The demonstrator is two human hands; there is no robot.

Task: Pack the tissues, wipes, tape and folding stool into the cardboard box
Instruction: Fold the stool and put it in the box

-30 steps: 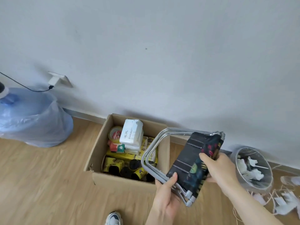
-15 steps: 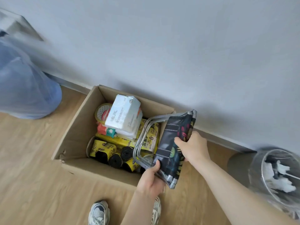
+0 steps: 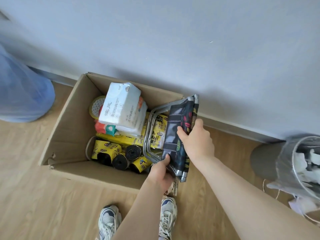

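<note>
An open cardboard box (image 3: 69, 129) stands on the wooden floor against the wall. Inside lie a white tissue pack (image 3: 121, 106), an orange-green wipes pack (image 3: 105, 128), a tape roll (image 3: 96, 106) at the far left, and yellow packs with several black rolls (image 3: 119, 160). The folded stool (image 3: 174, 135), dark patterned fabric on a silver tube frame, stands on edge along the box's right wall, its frame partly inside. My left hand (image 3: 160, 172) grips its near end. My right hand (image 3: 195, 139) holds its fabric from the right.
A blue water jug in a plastic bag (image 3: 22, 94) sits at the left. A clear wastebasket with white paper scraps (image 3: 301, 163) stands at the right, loose scraps and string beside it. My two shoes (image 3: 136, 220) are just in front of the box.
Both hands have carried the folded stool down and left, from above the box's right side onto its right edge. My view has tilted down towards the box.
</note>
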